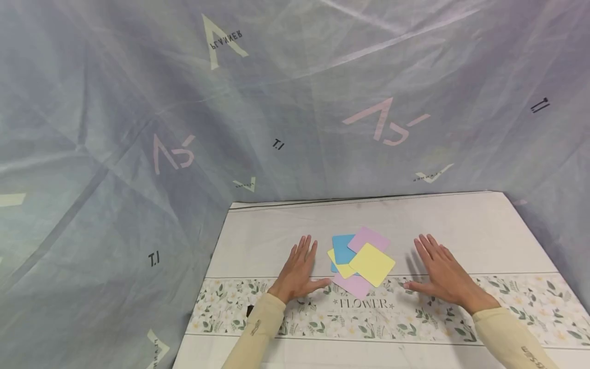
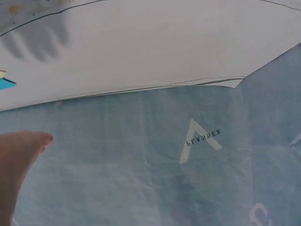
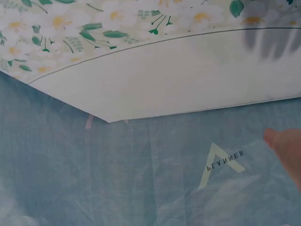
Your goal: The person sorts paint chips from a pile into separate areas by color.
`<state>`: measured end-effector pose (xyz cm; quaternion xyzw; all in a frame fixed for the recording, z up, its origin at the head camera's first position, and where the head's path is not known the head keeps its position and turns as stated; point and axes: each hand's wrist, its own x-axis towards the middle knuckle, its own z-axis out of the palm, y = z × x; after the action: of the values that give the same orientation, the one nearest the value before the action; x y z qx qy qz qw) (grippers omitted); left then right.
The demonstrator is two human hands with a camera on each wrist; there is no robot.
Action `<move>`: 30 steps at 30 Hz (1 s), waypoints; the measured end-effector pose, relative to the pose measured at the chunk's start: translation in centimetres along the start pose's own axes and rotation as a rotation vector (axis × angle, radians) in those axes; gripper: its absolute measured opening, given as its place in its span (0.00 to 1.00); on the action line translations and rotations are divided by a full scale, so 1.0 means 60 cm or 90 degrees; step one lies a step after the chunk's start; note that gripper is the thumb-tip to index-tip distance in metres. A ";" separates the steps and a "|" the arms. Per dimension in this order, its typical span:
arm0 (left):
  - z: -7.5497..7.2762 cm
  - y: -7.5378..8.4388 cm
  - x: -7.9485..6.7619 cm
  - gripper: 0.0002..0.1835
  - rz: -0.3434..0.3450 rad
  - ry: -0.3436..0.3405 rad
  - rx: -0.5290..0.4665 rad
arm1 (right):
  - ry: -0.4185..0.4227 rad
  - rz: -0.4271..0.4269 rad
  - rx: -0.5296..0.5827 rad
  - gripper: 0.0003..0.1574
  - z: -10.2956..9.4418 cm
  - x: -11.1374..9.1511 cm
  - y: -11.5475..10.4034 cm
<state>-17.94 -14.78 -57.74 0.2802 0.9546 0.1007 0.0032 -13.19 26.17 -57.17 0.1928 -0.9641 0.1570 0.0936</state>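
I see left grip [image 1: 297, 272] and right grip [image 1: 441, 274] spread wide, empty; the yellow card [image 1: 372, 265] looks light, best pinched at its three-o'clock corner [image 1: 390, 263].

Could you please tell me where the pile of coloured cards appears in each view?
Head: the pile of coloured cards lies right of and below centre.
Left wrist: only a blue corner and yellowish sliver show at the left edge.
Right wrist: not in it.
Shared landmark: the far edge of the white cover.

Cards [image 1: 372, 265]: matt, smooth, paper-like. Drapes [image 1: 295, 92]: wrinkled cloth, sl. sheen. Tbl cover [image 1: 276, 220]: matt, w/ creases.
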 end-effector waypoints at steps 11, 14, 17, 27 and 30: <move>0.026 0.011 0.031 0.58 0.031 -0.052 0.020 | -0.012 0.035 0.021 0.74 0.019 0.002 -0.007; 0.032 0.017 0.037 0.58 0.045 -0.059 0.024 | -0.019 0.050 0.027 0.74 0.023 0.004 -0.013; 0.039 0.022 0.042 0.59 0.056 -0.064 0.034 | -0.030 0.064 0.027 0.74 0.026 0.005 -0.020; 0.060 0.042 0.070 0.57 0.082 -0.083 0.045 | -0.071 0.095 0.034 0.73 0.046 0.003 -0.032; 0.067 0.046 0.078 0.57 0.074 -0.092 0.046 | -0.070 0.093 0.034 0.72 0.052 0.006 -0.039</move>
<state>-20.16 -9.25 -60.89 0.3418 0.9370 0.0457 0.0559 -12.96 22.96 -59.40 0.1328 -0.9747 0.1782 0.0240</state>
